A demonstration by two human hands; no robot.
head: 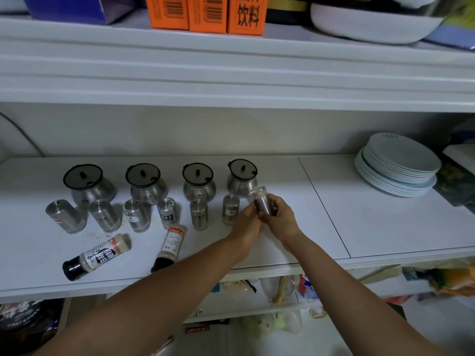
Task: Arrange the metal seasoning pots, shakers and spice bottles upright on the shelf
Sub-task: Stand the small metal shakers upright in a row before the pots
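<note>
Shelf (321, 201): four metal pots (198, 182) at the back, six shakers (199, 214) in front, all standing. Dark spice bottle (262, 201): held just above the shelf at the row's right end, right hand (281, 217) grip wrapped round it, left hand (248, 222) grip pinching its lower end. Fallen bottles (97, 255): two, on their sides, front left. Step, as judged: standing the dark spice bottle. Next: set it down upright beside the last shaker.

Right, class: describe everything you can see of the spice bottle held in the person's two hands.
The spice bottle is a small clear cylinder, plastic or glass by its look, filled with something dark reddish-brown. Its pale translucent end points up and slightly left, so it tilts. It is held over the white shelf, just in front of the rightmost metal pot. The right hand curls round its body and the left hand grips its lower end, which is hidden. No label shows.
</note>
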